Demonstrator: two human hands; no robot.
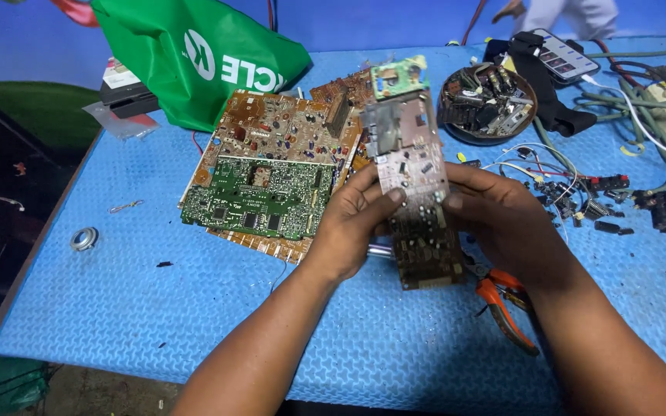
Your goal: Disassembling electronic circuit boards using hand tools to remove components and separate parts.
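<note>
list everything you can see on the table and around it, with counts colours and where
narrow circuit board: 1, brown with silver shield, held up over the middle of the mat
large circuit board: 1, orange-brown, on the mat left of centre
green circuit board: 1, green, lying on the large circuit board
small green board: 1, green, behind the held board
bag: 1, green with white print, top left
bowl of parts: 1, dark, top right of centre
pliers: 1, orange handles, under the right hand
loose wires: several, white and grey-green, right side
metal ring: 1, silver, left edge
mat: 1, blue, covering the table
left hand: 1, fingers on the board's left edge
right hand: 1, fingers on the board's right edge
</note>
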